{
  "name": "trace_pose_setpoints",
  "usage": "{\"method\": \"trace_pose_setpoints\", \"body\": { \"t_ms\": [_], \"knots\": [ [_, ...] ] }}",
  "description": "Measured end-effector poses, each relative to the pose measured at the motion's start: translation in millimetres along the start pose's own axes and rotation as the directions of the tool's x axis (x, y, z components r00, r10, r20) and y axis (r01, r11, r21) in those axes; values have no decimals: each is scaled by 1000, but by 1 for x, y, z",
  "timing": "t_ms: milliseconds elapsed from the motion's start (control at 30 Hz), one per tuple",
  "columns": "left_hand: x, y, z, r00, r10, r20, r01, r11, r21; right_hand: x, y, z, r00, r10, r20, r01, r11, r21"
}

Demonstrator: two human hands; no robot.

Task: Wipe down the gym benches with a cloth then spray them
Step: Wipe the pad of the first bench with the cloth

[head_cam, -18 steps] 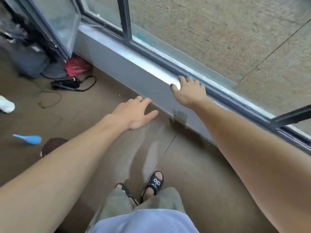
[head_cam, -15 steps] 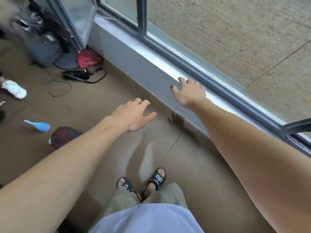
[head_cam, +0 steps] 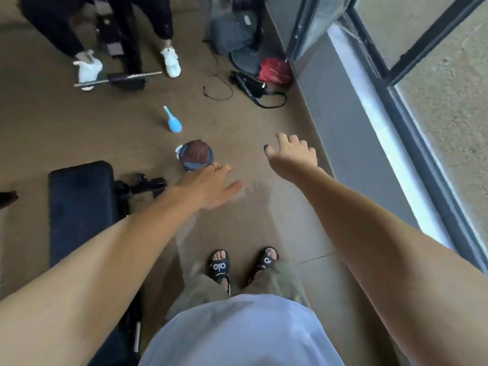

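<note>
A dark padded gym bench (head_cam: 81,207) stands low at my left on a black frame. On the floor ahead sits a round grey-blue tub (head_cam: 196,155) with a dark red cloth bunched inside it. Just beyond it lies a blue spray bottle (head_cam: 173,122) on its side. My left hand (head_cam: 208,187) reaches out with fingers extended, its fingertips at the near edge of the tub, holding nothing. My right hand (head_cam: 293,151) hangs in the air to the right of the tub, fingers loosely spread and empty.
A grey window ledge (head_cam: 369,120) and dark window frame run along the right. Bags, a red pouch (head_cam: 274,70) and cables lie in the far corner. Another person's legs in white shoes (head_cam: 171,62) stand by a metal bar (head_cam: 118,77) at the far left.
My view has swung left, away from the window. My right hand came off the ledge and now hangs over the floor. My left hand moved toward the tub.
</note>
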State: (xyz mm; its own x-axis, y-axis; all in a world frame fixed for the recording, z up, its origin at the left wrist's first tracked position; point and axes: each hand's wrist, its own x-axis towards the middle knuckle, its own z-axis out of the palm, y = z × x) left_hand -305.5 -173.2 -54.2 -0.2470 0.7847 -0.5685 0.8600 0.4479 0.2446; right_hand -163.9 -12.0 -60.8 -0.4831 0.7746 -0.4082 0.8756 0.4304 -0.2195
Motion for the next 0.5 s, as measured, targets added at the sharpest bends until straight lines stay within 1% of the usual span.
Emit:
{"method": "trace_pose_setpoints", "body": {
  "t_ms": [100, 233, 333, 400, 500],
  "knots": [
    [-11, -39, 3, 991, -130, -37, 124, 984, -126, 24, -54, 11, 988, -145, 46, 148, 988, -53],
    [-31, -73, 5, 952, -299, -60, 275, 927, -256, 56, -118, 34, 938, -304, 167, 325, 939, -114],
    [-46, -93, 13, 895, -444, -52, 406, 856, -321, 71, -163, 54, 878, -401, 261, 437, 895, -95],
    [-52, -105, 22, 836, -547, -47, 488, 780, -391, 79, -187, 69, 830, -468, 303, 516, 851, -98],
    [-61, -115, 28, 762, -645, -51, 541, 679, -496, 85, -216, 90, 753, -542, 374, 622, 771, -134]
  ]
}}
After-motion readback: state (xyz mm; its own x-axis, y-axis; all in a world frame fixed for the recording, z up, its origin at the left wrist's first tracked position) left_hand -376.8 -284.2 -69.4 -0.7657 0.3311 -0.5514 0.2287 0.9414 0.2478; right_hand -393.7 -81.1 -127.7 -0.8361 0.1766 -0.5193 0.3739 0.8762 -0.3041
